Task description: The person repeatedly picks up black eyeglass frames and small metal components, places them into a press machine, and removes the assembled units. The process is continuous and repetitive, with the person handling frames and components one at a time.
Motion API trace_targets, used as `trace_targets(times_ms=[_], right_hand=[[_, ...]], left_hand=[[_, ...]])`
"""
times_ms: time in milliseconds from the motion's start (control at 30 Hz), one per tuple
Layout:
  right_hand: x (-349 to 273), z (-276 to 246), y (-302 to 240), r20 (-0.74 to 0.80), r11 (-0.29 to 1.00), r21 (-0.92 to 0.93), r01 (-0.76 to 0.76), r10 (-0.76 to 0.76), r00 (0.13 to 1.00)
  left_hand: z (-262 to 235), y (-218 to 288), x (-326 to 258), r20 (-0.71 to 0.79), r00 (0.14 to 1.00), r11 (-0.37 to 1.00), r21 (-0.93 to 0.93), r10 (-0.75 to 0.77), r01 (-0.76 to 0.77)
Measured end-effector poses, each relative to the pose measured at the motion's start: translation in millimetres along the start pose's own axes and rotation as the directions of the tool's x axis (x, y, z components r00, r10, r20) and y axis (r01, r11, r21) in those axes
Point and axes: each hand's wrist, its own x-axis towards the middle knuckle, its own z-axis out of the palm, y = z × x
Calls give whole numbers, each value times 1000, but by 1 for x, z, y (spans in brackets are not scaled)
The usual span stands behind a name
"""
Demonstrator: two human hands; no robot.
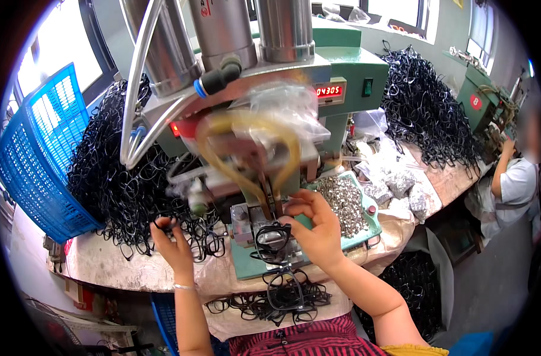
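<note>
Right grip (321,231): narrow, thumb and fingertips closed on the upper right corner of a black spectacle frame (273,242). The frame sits at the machine's metal prongs (269,202), above the green base plate (247,265), by the middle of the worktop's (134,279) front edge.

Left grip (174,246): fingers curled over the left part of the worktop, beside the frame pile (128,196). Something dark at the fingertips; I cannot tell whether a frame is caught.

Handling estimate: very light, probably thin plastic; rims springy, smooth enough to turn between my fingers. Likely to bend or mark if squeezed across the rims. Best hold: the thick outer corner, pinched lightly, fingertips clear of the prongs. Frames in the pile look interlocked; I judge that one should be teased out by a rim, not yanked.
</note>
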Motion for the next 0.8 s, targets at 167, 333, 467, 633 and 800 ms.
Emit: trace_targets(times_ms=[167, 333, 467, 633, 800], right_hand=[[1, 13, -21, 44, 956, 263, -132, 125, 991], [-16, -3, -48, 146, 998, 37, -52, 46, 988], [3, -47, -2, 179, 687, -648, 329, -283, 942], [-9, -96, 53, -29, 381, -922, 72, -254, 967], [-2, -100, 60, -99, 528, -846, 68, -281, 955]], left_hand=[[4, -12, 49, 24, 994, 987, -115, -108, 110], [-52, 82, 23, 449, 870, -12, -890, -204, 457], [-57, 182, -16, 986, 148, 3, -149, 71, 989], [-9, 179, -33, 937, -112, -236, 198, 331, 952], [-8, 185, -39, 955, -110, -396, 217, 275, 892]])
